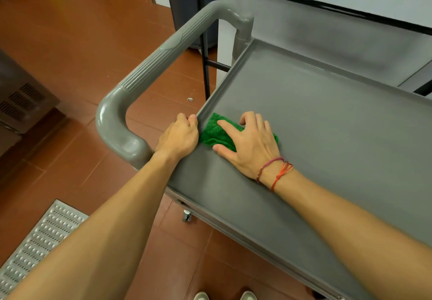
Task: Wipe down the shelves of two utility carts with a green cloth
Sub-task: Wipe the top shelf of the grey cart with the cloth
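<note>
- Green cloth: folded and flat on the top shelf of the grey cart, by the handle-end edge, just inside the shelf rim; probably there to catch the strip where dirt gathers against the rim.
- Right grip: fingers apart and straight, palm down on the cloth, pressing rather than clutching; likely so, to spread pressure over the whole pad and slide it along the shelf.
- Left grip: fingers and thumb curled over the shelf rim at the handle-end edge, touching the cloth's near side or just short of it; seemingly to brace the wheeled cart against the wiping push.
- Cart handle: untouched, arching beyond the left grip, off the shelf's end edge.
- String bracelets: on the right wrist, clear of the shelf surface.
- Hidden: much of the cloth under the right palm, so its full outline and fold cannot be told; left fingertips tucked past the rim, out of sight.
- Hidden: any lower shelves, beneath the top shelf; only one caster showing under the near edge.
- Cut off: far end of the shelf, past the picture's right side.
- Unclear: a second cart; only a black frame and pale panels behind, too partial to name.
- Judgement: top shelf in hand, with lower shelves and the other cart probably left.
</note>
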The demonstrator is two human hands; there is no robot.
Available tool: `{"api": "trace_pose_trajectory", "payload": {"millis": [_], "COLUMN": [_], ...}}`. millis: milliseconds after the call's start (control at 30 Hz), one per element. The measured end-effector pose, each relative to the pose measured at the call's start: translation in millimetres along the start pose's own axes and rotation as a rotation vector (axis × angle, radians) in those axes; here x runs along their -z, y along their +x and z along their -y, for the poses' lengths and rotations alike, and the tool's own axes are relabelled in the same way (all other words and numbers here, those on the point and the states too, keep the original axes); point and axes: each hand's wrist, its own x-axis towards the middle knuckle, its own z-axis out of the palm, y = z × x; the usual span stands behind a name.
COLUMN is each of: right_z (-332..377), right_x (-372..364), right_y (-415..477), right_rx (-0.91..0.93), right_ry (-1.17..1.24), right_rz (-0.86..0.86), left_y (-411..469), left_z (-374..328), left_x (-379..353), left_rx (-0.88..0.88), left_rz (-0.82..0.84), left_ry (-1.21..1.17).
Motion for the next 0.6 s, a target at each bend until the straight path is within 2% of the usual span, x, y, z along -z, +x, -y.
{"api": "trace_pose_trajectory", "payload": {"millis": [167,267,367,533,600], "right_z": [14.3,37.8,52.3,41.2,24.4], "right_x": [-1.5,6.0,9.7,2.9,-3.1], "right_y": [-8.5,-40.2,-67.5,-52.1,-34.4], "right_rx": [-0.029,0.137,0.310,0.439,0.403], "right_ry": [0.124,0.248,0.264,0.231,0.213], "right_rz": [-0.001,-0.009,-0.030,-0.079,-0.083], "left_y": [-0.9,-1.2,-1.8,-3.5,-3.6], "left_z": [0.3,0.8,1.4,-1.1,-1.2], "left_x": [0.7,1.7,2.1,3.6,3.4], "left_rx": [-0.004,-0.016,-0.022,-0.027,-0.029], "left_rz": [0.007,0.007,0.011,0.020,0.015], "left_ry": [-0.007,-0.013,-0.018,-0.045,-0.036]}}
